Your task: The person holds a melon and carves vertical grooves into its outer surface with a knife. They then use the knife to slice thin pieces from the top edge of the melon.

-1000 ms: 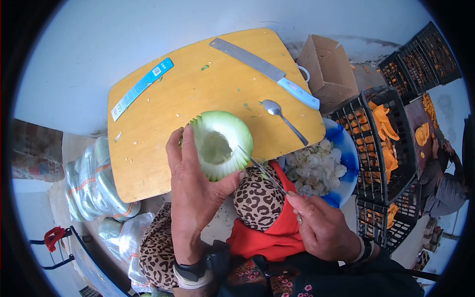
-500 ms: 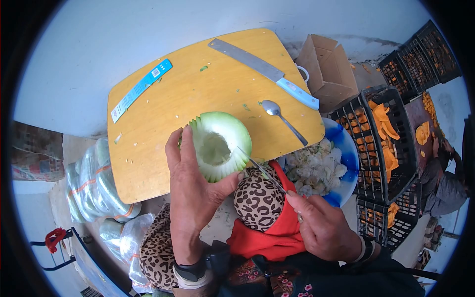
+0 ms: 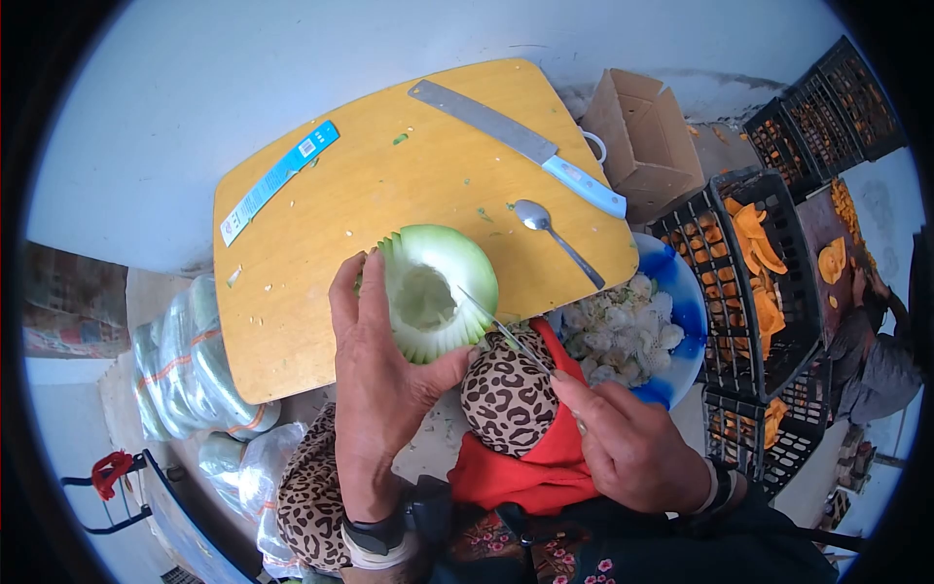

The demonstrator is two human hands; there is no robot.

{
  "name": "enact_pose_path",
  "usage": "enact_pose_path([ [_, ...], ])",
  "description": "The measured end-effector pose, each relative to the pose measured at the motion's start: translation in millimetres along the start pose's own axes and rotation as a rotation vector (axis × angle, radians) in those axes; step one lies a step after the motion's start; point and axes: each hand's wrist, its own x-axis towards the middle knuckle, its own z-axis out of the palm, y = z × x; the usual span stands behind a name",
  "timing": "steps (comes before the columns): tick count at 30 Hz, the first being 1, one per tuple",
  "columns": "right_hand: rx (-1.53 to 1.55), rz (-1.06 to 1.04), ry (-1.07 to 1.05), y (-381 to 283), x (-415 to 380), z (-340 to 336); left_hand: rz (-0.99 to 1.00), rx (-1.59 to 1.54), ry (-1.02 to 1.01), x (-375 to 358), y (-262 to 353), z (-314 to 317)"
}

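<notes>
The melon (image 3: 435,290) is gripped at the board's (image 3: 321,243) near edge by the left hand (image 3: 379,375); a thin blade (image 3: 501,331), pinched in the right hand (image 3: 632,448), is set against its rim. The core is already hollowed, and the rim is notched along the left and near sides; the far right is left smooth. A spoon (image 3: 555,234), cleaver (image 3: 516,141) and bowl (image 3: 681,311) lie beyond, clear of the work.

text: none showing legibly | blue packaging strip (image 3: 279,182) lying far left on the table (image 3: 321,243): bearing a white barcode label, print too small to read
</notes>
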Motion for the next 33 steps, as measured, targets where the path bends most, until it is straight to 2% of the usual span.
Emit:
enact_pose_path([
  [13,0.048,-0.040,-0.033,3.8,20.5,-0.4,0.054,-0.002,0.004,0.3,-6.8,2.7],
  [17,-0.054,-0.104,-0.055,5.8,24.0,5.4,0.068,0.047,0.031,-0.9,-3.7,4.6],
  [24,-0.115,-0.108,-0.053,5.1,9.7,10.3,0.082,-0.046,0.009,0.0,-4.5,1.8],
  [27,-0.109,-0.068,-0.069,5.2,-8.5,1.5,0.084,-0.114,0.057,4.2,-19.1,3.8],
  [33,-0.097,-0.035,-0.137,3.5,-25.1,-11.5,0.118,-0.011,-0.008,0.7,-11.0,0.1],
])
